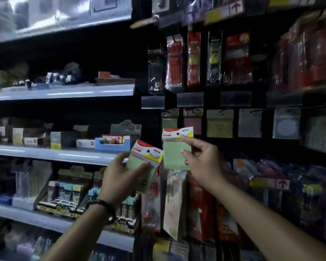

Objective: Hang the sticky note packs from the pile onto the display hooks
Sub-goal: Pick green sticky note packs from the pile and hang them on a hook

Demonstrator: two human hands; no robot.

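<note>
My right hand [201,161] pinches a green sticky note pack [174,151] by its right edge and holds it upright, its white and red header card upward. Just above it a green pack [169,118] hangs on a display hook, with pink [193,119] and yellow [219,123] packs hanging to its right. My left hand [121,178] grips a small stack of green sticky note packs [146,159], tilted to the right, thumb across the front. The two held packs are side by side, almost touching.
A dark pegboard wall carries hanging pen packs [174,63] above and more bagged stationery [173,202] below. Grey shelves [64,91] with boxed goods run along the left. Empty price-tag holders [190,99] line the hook row.
</note>
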